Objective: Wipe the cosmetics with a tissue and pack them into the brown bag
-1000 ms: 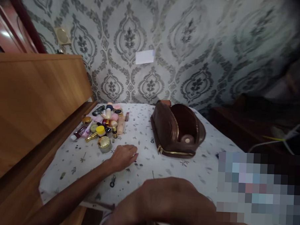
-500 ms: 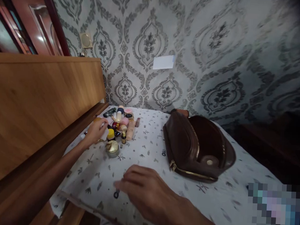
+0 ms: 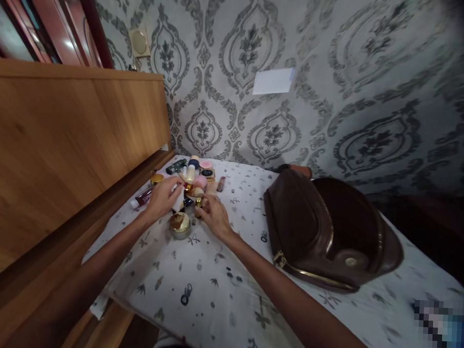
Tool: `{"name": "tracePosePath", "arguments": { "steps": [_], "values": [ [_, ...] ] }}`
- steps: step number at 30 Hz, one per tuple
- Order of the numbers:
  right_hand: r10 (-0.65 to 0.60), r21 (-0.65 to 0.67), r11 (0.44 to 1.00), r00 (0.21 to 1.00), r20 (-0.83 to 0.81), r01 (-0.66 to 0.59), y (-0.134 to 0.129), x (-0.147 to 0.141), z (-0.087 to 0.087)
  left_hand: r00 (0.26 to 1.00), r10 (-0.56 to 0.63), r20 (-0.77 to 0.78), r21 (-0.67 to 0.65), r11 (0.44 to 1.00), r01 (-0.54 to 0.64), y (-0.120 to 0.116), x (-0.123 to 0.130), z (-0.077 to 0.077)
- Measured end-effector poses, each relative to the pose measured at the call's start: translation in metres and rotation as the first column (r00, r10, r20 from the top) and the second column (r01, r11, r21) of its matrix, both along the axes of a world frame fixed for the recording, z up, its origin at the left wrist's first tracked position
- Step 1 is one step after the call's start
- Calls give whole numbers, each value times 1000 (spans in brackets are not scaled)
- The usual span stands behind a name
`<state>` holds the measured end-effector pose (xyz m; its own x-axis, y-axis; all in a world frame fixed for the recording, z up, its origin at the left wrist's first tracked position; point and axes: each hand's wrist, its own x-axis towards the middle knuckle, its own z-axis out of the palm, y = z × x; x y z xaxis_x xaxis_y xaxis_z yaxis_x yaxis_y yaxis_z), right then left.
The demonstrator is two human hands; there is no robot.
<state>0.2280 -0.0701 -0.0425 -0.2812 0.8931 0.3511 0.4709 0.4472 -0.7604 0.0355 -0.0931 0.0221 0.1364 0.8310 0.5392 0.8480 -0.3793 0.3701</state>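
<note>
My left hand [image 3: 165, 198] is closed over the cosmetics group, pinching a white item [image 3: 178, 200] whose kind I cannot make out. Close beside it, my right hand [image 3: 215, 217] has its fingers closed around a small gold-and-black bottle [image 3: 198, 205], partly hidden by them. In front of both hands stands a round jar with a shiny gold lid [image 3: 180, 222]. Behind the fingers are a red-and-gold bottle [image 3: 188, 188], a pink round item [image 3: 200, 181] and a white-capped bottle [image 3: 191, 172]. To the left lies a dark tube with a white cap [image 3: 142, 198].
A brown bag [image 3: 297, 223] stands unzipped on the patterned white sheet [image 3: 211, 296] at right. A wooden panel [image 3: 71, 151] borders the left side, and a papered wall [image 3: 234, 117] the back. A pixelated object [image 3: 444, 327] lies at lower right.
My right hand has moved forward and left, from the near sheet to the small bottle. My left hand has shifted slightly right with the white item. The view has moved somewhat.
</note>
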Motion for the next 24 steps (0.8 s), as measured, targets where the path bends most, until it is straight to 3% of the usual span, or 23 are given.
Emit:
{"name": "tracePosePath", "arguments": {
  "steps": [6,9,12,14,18,24],
  "values": [
    [46,30,999,998,-52,-44,3,-10,4,987,-59,146,38,998,54,-2,24,-3],
    [77,0,997,976,-205,-79,-8,-2,9,976,-112,185,46,993,105,-4,39,-9],
    [58,-147,975,832,-552,-165,-18,12,17,982,-145,123,8,989,145,-10,56,-16],
    [-20,-223,954,701,-713,-199,-24,20,23,973,-136,187,-42,988,146,-15,65,-20],
    [-113,-271,941,564,-818,-204,-37,28,28,855,-106,508,-139,969,202,-21,71,-26],
    [-153,-326,896,483,-862,-300,-51,21,23,710,-41,703,-176,957,230,-22,66,-36]
  ]
}}
